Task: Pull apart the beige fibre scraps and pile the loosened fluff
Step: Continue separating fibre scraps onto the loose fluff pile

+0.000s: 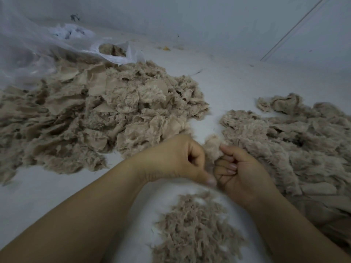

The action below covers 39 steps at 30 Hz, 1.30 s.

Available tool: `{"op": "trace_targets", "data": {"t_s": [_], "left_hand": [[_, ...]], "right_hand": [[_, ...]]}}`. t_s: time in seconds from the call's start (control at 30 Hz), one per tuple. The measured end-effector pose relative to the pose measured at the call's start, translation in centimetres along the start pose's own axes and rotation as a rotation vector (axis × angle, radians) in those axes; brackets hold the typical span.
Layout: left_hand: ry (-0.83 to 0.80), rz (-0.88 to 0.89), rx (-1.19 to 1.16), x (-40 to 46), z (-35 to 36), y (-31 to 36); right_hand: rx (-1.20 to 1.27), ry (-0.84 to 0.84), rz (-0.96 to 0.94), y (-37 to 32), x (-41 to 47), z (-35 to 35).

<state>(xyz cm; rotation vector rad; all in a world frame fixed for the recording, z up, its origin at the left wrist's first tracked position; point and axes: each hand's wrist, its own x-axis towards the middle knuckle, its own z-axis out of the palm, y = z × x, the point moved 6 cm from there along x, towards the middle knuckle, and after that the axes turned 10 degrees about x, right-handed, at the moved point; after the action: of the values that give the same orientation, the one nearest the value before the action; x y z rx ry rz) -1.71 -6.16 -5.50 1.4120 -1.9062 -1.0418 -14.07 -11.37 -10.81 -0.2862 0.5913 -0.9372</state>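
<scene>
You have a pale grey-white floor (237, 88) under everything, and it serves here as the landmark. At its far left lies a clear plastic bag (117, 56), crumpled, its open mouth turned toward you. Beyond the bag, at the floor's far left edge, sits a heap of white crumpled plastic (70, 32) against the wall (190, 18). A small yellow-orange scrap (165, 48) rests on the floor's far edge, near the wall's foot. On the far right of the floor, a thin pale strip (290, 29) runs slantwise up the wall.

Beige scrap heaps (106, 111); loose fluff pile (195, 228)
</scene>
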Motion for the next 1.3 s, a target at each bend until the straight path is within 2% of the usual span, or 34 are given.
{"op": "trace_targets", "data": {"t_s": [0.1,0.13,0.27,0.43,0.63,0.87,0.97,1.07,1.3], "left_hand": [[0.532,-0.056,-0.105,0.5,-1.9,-0.6],[0.607,-0.057,-0.072,0.6,-2.0,-0.7],[0.543,-0.046,-0.021,1.2,-0.6,-1.1],[0.671,-0.042,-0.103,1.1,-1.0,-1.1],[0.692,0.049,0.126,0.7,0.1,0.1],[0.766,-0.015,-0.104,0.7,-0.9,-0.6],[0.741,0.015,-0.028,0.6,-0.6,-0.3],[0.734,0.051,0.109,0.6,0.0,0.3],[0.766,0.043,0.009,0.5,-0.4,0.0]], "right_hand": [[0.001,-0.044,0.016,0.1,-0.1,0.3],[-0.01,-0.054,0.021,0.1,-0.2,0.3],[-0.035,-0.052,0.024,0.2,-0.1,0.3],[-0.041,-0.066,0.04,0.2,0.0,0.4],[-0.282,-0.194,0.0,0.5,-0.6,1.5],[-0.161,-0.109,0.032,0.1,-0.2,0.7],[-0.132,-0.126,0.084,0.4,-0.3,0.9],[-0.311,-0.199,0.028,0.4,-0.8,1.5],[-0.29,-0.126,0.007,0.3,-0.7,0.9]]}}
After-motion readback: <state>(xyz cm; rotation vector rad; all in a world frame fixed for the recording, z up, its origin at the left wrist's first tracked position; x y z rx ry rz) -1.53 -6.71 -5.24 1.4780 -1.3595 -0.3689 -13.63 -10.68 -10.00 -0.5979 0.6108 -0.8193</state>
